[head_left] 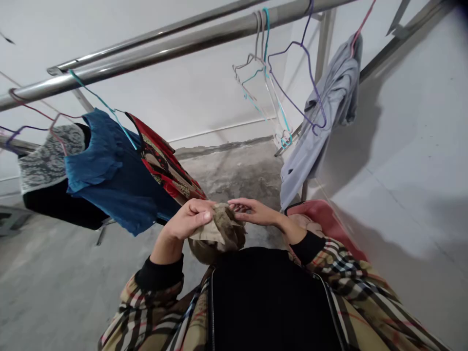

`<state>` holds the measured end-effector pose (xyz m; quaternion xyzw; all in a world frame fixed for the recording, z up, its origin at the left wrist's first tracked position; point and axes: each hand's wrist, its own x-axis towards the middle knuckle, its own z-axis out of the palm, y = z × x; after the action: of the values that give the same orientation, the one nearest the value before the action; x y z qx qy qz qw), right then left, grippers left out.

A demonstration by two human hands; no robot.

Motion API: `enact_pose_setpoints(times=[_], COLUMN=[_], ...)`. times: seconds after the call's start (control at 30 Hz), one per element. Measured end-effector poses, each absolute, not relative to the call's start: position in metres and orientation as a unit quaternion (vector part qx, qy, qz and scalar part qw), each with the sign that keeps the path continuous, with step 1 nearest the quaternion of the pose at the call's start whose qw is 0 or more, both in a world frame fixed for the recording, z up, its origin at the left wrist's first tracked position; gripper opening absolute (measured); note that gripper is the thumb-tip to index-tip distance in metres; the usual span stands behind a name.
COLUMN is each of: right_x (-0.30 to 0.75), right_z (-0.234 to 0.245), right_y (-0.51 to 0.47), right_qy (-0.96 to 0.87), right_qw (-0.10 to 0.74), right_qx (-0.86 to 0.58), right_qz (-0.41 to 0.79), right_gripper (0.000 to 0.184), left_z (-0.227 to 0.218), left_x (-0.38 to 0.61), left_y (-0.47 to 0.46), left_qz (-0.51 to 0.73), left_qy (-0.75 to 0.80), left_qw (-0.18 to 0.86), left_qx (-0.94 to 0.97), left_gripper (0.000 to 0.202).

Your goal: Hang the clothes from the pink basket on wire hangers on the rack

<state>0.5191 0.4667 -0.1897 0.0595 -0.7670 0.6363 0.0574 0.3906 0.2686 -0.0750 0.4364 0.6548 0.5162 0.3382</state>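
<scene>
My left hand [188, 219] is closed on a bunched tan and brown cloth [221, 229] held in front of my chest. My right hand [252, 211] reaches in from the right, its fingertips pinching the top edge of the same cloth. Both sleeves are plaid with black cuffs. Above hangs a steel rail [164, 48] with clothes on wire hangers.
On the rail hang a blue top [109, 170], a red patterned garment [164, 165], a grey-and-black piece [47, 165], several empty wire hangers [270, 83] and a grey shirt [321, 122]. A pink basket [325, 219] stands at my right by the white wall. The floor is bare concrete.
</scene>
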Motion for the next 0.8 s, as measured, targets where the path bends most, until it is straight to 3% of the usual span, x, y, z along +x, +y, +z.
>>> enact_pose_setpoints(times=[0.1,0.2,0.3,0.37,0.43,0.63,0.8], right_x=[0.503,0.495,0.497,0.502,0.508,0.519,0.522], right_z=[-0.188,-0.184,-0.173,-0.16,-0.145,-0.104,-0.096], right_y=[0.449,0.446,0.456,0.464,0.469,0.462,0.461], right_qy=[-0.8,-0.81,-0.809,-0.792,-0.782,-0.83,-0.83], right_qw=[0.111,0.103,0.177,0.263,0.317,0.357,0.401], right_qx=[0.049,0.052,-0.027,-0.093,-0.123,-0.082,-0.092], right_qz=[0.588,0.575,0.561,0.543,0.522,0.42,0.375], right_gripper=[0.059,0.032,0.026,0.031,0.037,0.043,0.044], left_z=[-0.074,-0.073,-0.079,-0.088,-0.1,-0.122,-0.131], left_x=[0.387,0.385,0.382,0.378,0.372,0.348,0.327], left_y=[0.268,0.268,0.268,0.269,0.271,0.277,0.272], left_qz=[0.485,0.476,0.497,0.504,0.469,0.283,0.33], left_qy=[0.625,0.594,0.607,0.653,0.715,0.846,0.864], left_qw=[0.403,0.441,0.431,0.376,0.284,0.013,-0.118], left_qx=[0.46,0.475,0.446,0.422,0.433,0.452,0.362], left_gripper=[0.064,0.064,0.047,0.038,0.054,0.033,0.032])
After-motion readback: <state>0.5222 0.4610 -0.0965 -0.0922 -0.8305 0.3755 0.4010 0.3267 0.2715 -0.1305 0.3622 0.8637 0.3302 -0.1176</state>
